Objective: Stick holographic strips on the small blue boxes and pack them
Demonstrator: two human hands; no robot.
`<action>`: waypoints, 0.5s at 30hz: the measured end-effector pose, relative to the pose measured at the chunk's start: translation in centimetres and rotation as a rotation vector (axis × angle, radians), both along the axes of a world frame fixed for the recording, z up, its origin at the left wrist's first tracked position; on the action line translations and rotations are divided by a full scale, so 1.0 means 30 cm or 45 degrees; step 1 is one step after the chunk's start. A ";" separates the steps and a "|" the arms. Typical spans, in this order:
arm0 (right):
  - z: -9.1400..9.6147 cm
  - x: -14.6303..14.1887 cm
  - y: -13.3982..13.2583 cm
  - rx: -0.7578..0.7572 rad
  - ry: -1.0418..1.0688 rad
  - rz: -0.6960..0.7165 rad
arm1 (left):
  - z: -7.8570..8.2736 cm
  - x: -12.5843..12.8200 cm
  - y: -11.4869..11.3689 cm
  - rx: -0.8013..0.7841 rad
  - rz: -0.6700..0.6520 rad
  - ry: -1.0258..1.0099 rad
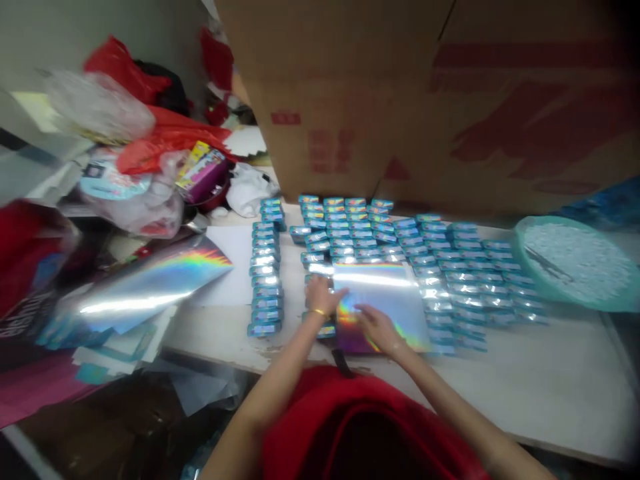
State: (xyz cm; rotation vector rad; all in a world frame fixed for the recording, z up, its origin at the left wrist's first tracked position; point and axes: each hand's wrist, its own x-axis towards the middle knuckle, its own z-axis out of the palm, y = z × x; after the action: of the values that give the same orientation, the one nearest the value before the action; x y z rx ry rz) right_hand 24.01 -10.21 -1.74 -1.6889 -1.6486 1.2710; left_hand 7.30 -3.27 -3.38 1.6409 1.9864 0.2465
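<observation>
A shiny holographic sheet (380, 293) lies on the table in front of me, with rainbow glints at its left and lower edges. My left hand (321, 297) is at the sheet's left edge, over a column of small teal boxes (314, 247). Its thumb stretches right onto the sheet and its fingers point away from me. My right hand (379, 329) rests over the lower middle of the sheet, fingers reaching left and apart from the left hand. Neither hand shows a thing gripped, though slight blur softens the fingertips.
Many teal boxes (470, 273) stand in rows behind and right of the sheet. A green basin (530, 280) of small white pieces holds tweezers. Another holographic sheet (150, 283) lies left. A large carton (360, 100) walls off the back; plastic bags (100, 107) crowd the far left.
</observation>
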 end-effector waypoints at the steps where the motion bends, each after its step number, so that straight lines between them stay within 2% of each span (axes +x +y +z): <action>1: -0.006 0.063 -0.013 -0.006 -0.010 -0.086 | -0.003 0.052 0.002 -0.073 0.003 0.011; 3: -0.024 0.166 -0.045 -0.027 -0.033 -0.195 | -0.014 0.119 -0.013 -0.093 0.084 -0.021; 5: -0.043 0.238 -0.076 -0.069 -0.054 -0.246 | -0.022 0.140 -0.038 0.016 0.156 -0.158; 8: -0.062 0.292 -0.098 -0.111 -0.052 -0.269 | 0.001 0.077 -0.059 0.263 0.223 -0.604; 10: -0.063 0.299 -0.092 -0.106 -0.029 -0.261 | 0.049 -0.038 -0.052 0.407 0.363 -0.839; 11: -0.060 0.297 -0.083 -0.087 -0.020 -0.257 | 0.080 -0.118 -0.042 0.477 0.476 -0.878; 12: -0.056 0.293 -0.070 -0.060 -0.017 -0.248 | 0.115 -0.210 -0.030 0.560 0.640 -0.861; 14: -0.048 0.280 -0.042 -0.005 -0.031 -0.225 | 0.188 -0.419 -0.004 0.745 1.029 -0.643; 15: -0.044 0.272 -0.027 0.016 -0.045 -0.213 | 0.223 -0.528 0.005 0.799 1.127 -0.566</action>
State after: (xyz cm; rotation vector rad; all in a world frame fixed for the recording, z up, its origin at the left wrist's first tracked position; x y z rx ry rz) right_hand 32.17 -11.03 -3.06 -1.8096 -1.4959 1.1548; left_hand -8.53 -3.13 3.30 0.7450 2.2390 1.5310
